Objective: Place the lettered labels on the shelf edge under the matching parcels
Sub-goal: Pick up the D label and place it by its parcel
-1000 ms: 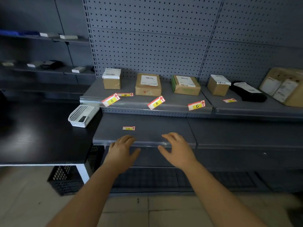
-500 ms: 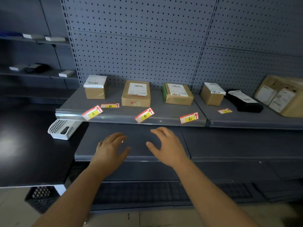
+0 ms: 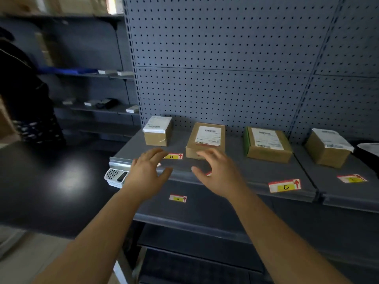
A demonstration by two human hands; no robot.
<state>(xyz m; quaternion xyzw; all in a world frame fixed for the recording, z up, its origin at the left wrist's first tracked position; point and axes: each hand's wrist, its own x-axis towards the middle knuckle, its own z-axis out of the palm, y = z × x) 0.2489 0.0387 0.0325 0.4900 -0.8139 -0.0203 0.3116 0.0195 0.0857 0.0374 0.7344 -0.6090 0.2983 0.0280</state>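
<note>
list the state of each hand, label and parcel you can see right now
left hand: open, empty, over the shelf edge
right hand: open, empty
D label: flat on the shelf
C label: at the shelf edge
small label: loose on the lower shelf
parcels: closed, on the shelf

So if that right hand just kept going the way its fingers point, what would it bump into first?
Most likely the flat brown parcel right ahead of the right hand; its fingers already overlap the box's front edge in this view, though depth is hard to judge.
</note>
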